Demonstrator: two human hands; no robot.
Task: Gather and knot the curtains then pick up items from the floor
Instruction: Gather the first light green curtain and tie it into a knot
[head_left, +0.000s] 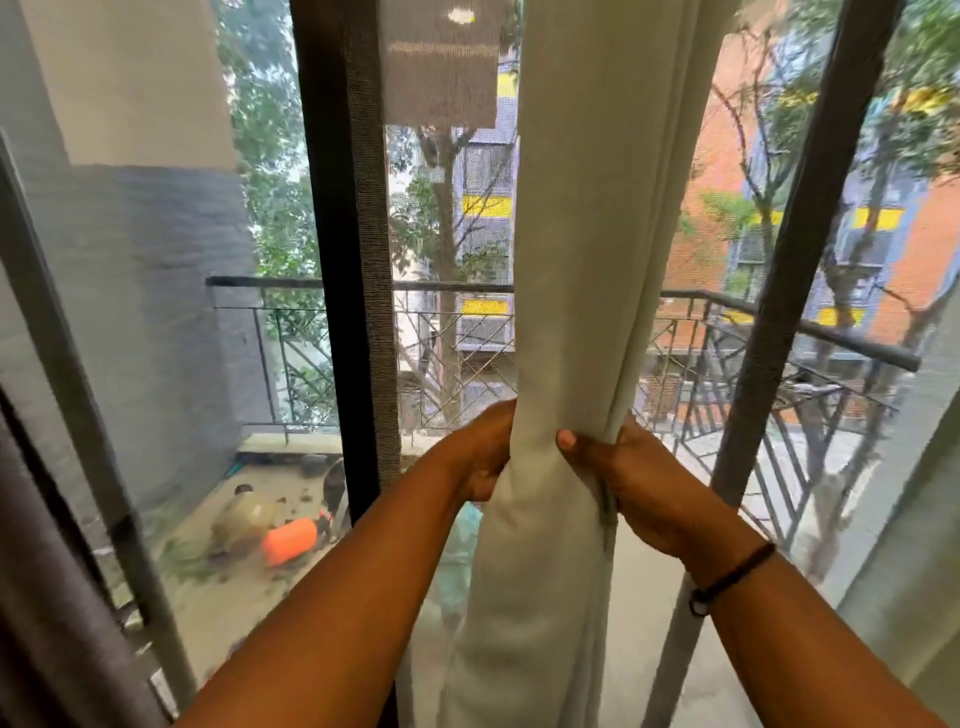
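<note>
Curtain (566, 260) hangs mid-scene in front of the balcony door, bunched into 1 thick column. Both hands wrap it at the same height: left hand (485, 457) curled around the left side, right hand (634, 486) around the right, thumb pressed on the front. Fabric looks soft, limp and fairly heavy, likely not slippery. Probably best to hold it here, mid-length, leaving enough tail below for the knot. Orange can (290, 540) lies on the balcony floor, far left.

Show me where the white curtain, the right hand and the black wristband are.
white curtain (571, 260): head view, on the gathered fabric above the hands.
right hand (631, 480): head view, middle of the hand.
black wristband (732, 574): head view, on the band at the right wrist.
</note>
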